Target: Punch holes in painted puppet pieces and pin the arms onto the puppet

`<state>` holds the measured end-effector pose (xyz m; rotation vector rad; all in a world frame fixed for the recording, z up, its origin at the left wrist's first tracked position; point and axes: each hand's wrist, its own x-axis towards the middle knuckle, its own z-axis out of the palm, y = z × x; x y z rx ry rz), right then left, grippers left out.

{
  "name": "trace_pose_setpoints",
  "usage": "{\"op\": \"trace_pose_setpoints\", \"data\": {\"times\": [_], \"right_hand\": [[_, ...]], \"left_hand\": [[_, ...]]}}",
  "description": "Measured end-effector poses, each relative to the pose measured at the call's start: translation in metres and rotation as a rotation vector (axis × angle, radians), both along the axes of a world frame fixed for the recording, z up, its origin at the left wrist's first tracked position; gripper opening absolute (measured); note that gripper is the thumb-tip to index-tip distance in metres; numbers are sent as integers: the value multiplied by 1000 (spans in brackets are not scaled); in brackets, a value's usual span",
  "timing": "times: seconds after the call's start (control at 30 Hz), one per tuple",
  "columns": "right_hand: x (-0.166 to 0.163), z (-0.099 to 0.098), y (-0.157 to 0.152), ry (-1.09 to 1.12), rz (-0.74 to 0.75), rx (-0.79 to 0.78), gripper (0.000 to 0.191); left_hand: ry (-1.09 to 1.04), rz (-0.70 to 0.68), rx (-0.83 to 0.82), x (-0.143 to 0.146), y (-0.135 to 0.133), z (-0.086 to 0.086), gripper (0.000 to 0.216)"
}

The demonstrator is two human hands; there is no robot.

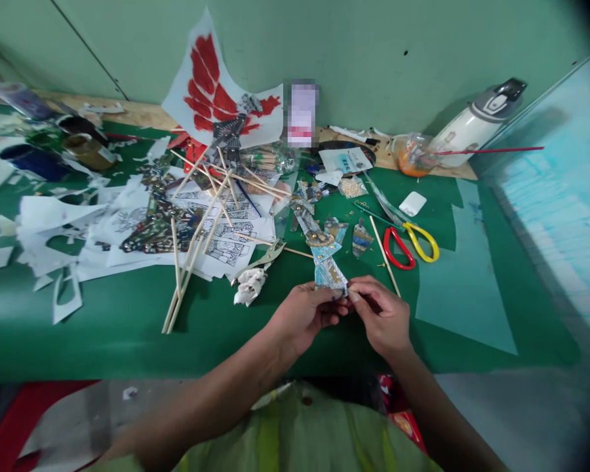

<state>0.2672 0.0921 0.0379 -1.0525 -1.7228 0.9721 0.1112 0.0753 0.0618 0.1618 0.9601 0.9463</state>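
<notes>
My left hand point(307, 314) is closed on the lower end of a jointed paper puppet point(328, 267), thumb on top and fingers beneath. The puppet is painted blue, grey and gold, and its upper part lies away from me on the green table. At its lower right corner my right hand point(381, 311) pinches with thumb and forefinger; whatever is between those fingertips is too small to make out. Loose painted pieces, one a pointed oval point(361, 237), lie just beyond my hands. Scissors point(410, 246) with one red and one yellow handle rest to the right, near a thin wooden stick point(384, 255).
Thin sticks point(196, 252) lie crossed over printed paper sheets point(231, 239) at left. A hole punch point(265, 261) sits near my left hand. Paint jars point(32, 162) stand far left. At back right are a cup of orange liquid point(413, 157) and a bottle point(472, 124).
</notes>
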Motion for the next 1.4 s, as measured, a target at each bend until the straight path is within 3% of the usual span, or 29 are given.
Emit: {"op": "trace_pose_setpoints", "data": {"times": [0.43, 0.63, 0.8, 1.07, 1.4], "right_hand": [[0, -5, 7, 66, 3, 2, 16], [-3, -4, 4, 6, -70, 96, 17], [-5, -3, 3, -11, -107, 83, 15], [-4, 6, 8, -61, 2, -36, 13], [-8, 23, 19, -163, 115, 21, 7]], "left_hand": [[30, 153, 15, 7, 1, 0, 12], [36, 181, 52, 8, 2, 1, 16], [69, 234, 75, 10, 1, 2, 23], [141, 269, 111, 8, 1, 1, 29], [134, 258, 144, 2, -2, 3, 25]]}}
